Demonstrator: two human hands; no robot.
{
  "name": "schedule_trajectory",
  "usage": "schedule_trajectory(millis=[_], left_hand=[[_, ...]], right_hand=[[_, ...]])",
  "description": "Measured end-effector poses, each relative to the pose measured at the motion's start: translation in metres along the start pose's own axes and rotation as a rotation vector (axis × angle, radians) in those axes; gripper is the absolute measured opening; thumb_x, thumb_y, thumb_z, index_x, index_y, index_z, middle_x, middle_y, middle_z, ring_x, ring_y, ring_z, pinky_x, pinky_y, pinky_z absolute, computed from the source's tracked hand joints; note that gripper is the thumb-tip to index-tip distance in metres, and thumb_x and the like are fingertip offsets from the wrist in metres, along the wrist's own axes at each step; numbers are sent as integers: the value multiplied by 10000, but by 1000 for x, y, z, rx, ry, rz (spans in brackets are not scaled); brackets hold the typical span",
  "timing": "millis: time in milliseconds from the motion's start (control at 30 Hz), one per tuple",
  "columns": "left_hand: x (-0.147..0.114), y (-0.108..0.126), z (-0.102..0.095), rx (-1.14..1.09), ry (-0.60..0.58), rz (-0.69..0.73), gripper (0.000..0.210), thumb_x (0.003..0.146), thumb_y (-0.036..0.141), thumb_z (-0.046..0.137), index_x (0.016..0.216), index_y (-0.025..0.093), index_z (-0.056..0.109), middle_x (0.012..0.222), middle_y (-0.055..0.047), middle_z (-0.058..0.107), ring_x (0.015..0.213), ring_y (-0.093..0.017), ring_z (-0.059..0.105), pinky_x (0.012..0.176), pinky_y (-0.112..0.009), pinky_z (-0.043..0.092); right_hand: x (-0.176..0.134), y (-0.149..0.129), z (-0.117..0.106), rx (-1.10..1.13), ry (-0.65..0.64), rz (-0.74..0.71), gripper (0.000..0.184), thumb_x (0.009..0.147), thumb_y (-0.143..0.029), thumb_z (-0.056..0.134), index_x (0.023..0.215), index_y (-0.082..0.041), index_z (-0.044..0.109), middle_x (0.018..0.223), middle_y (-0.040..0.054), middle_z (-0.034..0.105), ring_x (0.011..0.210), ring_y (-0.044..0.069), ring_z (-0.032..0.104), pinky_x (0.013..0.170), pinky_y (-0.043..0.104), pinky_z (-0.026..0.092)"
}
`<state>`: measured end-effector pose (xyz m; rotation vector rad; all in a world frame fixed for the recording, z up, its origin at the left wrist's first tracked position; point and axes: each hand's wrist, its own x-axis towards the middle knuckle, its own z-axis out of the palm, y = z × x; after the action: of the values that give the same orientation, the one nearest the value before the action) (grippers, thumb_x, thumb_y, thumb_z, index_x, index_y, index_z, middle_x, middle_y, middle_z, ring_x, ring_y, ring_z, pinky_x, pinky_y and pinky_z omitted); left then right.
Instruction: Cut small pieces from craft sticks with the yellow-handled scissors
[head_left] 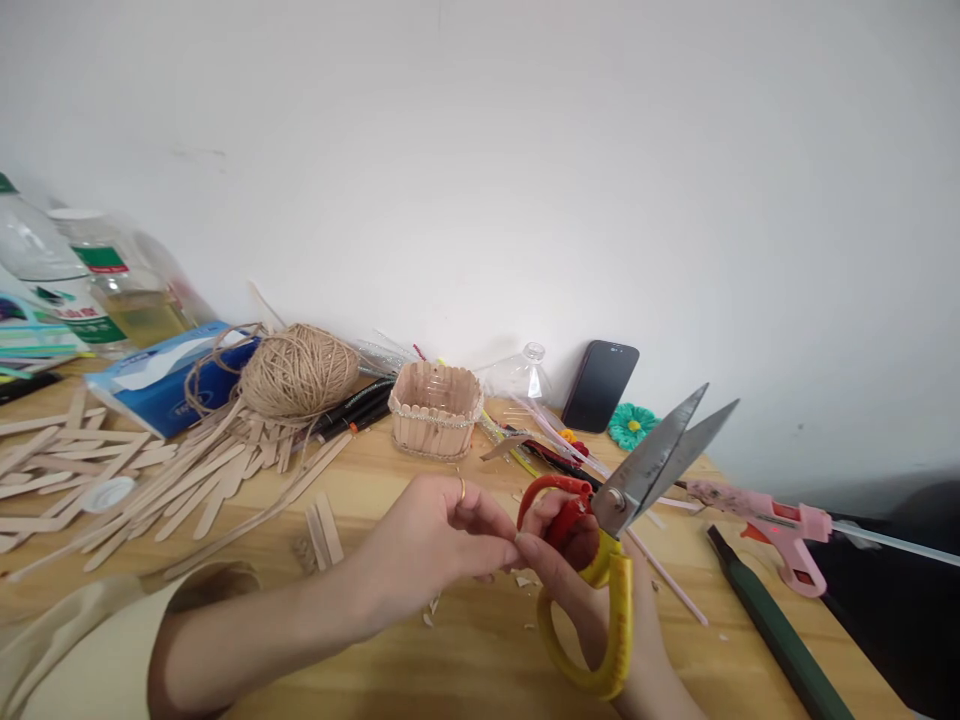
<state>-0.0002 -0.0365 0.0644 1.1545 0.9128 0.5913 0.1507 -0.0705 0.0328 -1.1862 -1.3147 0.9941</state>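
My right hand has its fingers through the handles of a pair of scissors, one red and one yellow, with the blades parted and pointing up to the right. Its thumb and forefinger meet the fingertips of my left hand. The left hand is pinched closed, and whatever lies between the fingertips is hidden or too small to name. Just beyond the hands stands a small basket of wooden craft sticks with a silvery trim. Small pale scraps lie on the wooden table below.
At left are many craft sticks, a twine ball, a blue tissue pack and bottles. A phone leans on the wall by a teal flower. A pink glue gun and dark green tool lie right.
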Motion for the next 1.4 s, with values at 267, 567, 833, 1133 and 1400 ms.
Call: schedule_trajectory(millis=[267, 567, 833, 1133, 1400], left_hand=[[1, -3, -6, -73, -17, -6, 91, 629, 217, 673, 637, 136, 634, 620, 1, 650, 604, -106, 558, 604, -234, 418], [5, -4, -6, -27, -24, -76, 58, 602, 187, 666, 584, 142, 633, 559, 17, 622, 571, -105, 540, 603, -242, 411], [6, -3, -8, -29, -7, -56, 83, 603, 211, 679, 614, 139, 639, 593, 10, 633, 586, -108, 549, 595, -239, 426], [-2, 15, -14, -174, 163, 135, 144, 615, 238, 723, 637, 145, 615, 632, 11, 619, 632, -105, 555, 582, -224, 465], [-6, 20, -15, -216, 184, 153, 112, 601, 190, 711, 620, 133, 616, 637, 12, 622, 624, -99, 557, 574, -220, 472]], right_hand=[[3, 0, 1, 27, 40, 15, 100, 678, -225, 631, 717, -190, 545, 631, -3, 591, 556, 145, 568, 522, 253, 455], [-1, -2, 0, -165, -3, -37, 71, 696, -169, 570, 649, -207, 532, 602, -7, 565, 551, 140, 514, 529, 252, 423], [0, 0, -3, -110, 101, 14, 123, 663, -228, 626, 668, -214, 504, 621, -16, 504, 558, 142, 476, 512, 252, 398], [-9, 17, -3, -51, -137, 49, 361, 653, -557, 650, 722, -218, 547, 550, -48, 381, 495, 125, 369, 473, 236, 317], [-13, 19, 2, -62, -184, -23, 427, 642, -634, 611, 763, -226, 579, 655, 5, 484, 653, 184, 490, 600, 253, 426]])
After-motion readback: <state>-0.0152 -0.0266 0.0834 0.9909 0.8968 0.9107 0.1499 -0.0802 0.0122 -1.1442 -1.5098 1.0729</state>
